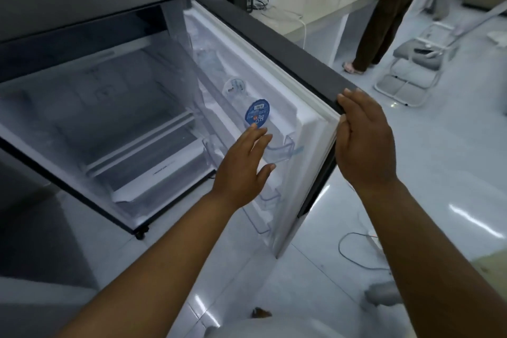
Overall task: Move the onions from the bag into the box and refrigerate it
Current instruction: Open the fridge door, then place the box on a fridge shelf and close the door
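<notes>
Right hand (362, 143) gripping the open fridge door (277, 68) edge, left hand (244, 164) open, empty: swing it steadily shut.

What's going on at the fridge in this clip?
A person stands at an open fridge. The right hand grips the outer edge of the fridge door, while the left hand is open and empty beside the door shelves, just below a blue-capped bottle. The fridge shelves look empty; no box or onions are in view. Another person stands at the counter behind.
</notes>
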The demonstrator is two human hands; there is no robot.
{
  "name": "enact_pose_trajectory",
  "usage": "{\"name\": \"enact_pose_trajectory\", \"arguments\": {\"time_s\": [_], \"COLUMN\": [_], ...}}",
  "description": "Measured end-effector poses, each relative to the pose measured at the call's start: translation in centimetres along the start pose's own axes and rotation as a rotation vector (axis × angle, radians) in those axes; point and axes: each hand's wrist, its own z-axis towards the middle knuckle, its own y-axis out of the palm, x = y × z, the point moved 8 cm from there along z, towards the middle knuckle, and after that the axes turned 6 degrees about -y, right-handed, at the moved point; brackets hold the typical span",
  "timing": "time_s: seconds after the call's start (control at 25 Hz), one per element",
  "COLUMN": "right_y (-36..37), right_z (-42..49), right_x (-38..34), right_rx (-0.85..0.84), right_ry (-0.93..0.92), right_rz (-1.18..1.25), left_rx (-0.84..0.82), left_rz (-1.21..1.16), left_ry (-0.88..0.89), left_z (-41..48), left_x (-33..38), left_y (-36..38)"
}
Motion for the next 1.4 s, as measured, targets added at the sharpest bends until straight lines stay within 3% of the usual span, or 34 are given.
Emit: {"name": "enact_pose_trajectory", "arguments": {"time_s": [0.2,0.44,0.6,0.68,0.76,0.88,1.0,1.24,1.4], "right_y": [-0.5,-0.5,-1.7,-0.4,3.6,10.6,16.5,21.4,21.8], "right_z": [2.0,2.5,0.5,-1.2,-3.6,-8.7,-14.9,-25.6,-33.2], "right_x": [4.9,5.9,1.9,-1.6,-6.1,-12.9,-21.7,-40.6,-53.7], "right_rx": [-0.019,-0.02,0.194,0.234,0.062,-0.375,-0.785,-1.334,-1.568], "right_ry": [0.093,0.072,-0.117,-0.221,-0.276,-0.262,-0.331,-0.56,-0.71], "right_rz": [-0.002,0.013,-0.018,0.107,0.345,0.588,0.76,0.929,0.978], "left_rx": [-0.067,-0.041,0.041,0.049,0.063,0.126,0.286,0.62,0.898], "left_rz": [0.057,0.078,0.088,0.048,0.021,0.027,0.059,0.163,0.362], "left_ry": [-0.009,-0.041,-0.109,-0.192,-0.311,-0.55,-0.896,-1.396,-1.643], "left_z": [2.5,3.1,-0.3,-3.5,-8.2,-16.8,-27.4,-45.8,-57.3], "left_x": [2.9,3.6,2.9,1.3,-1.0,-5.3,-9.5,-12.1,-11.4], "left_y": [3.5,3.9,2.3,1.6,0.5,-2.6,-7.6,-18.5,-25.7]}}
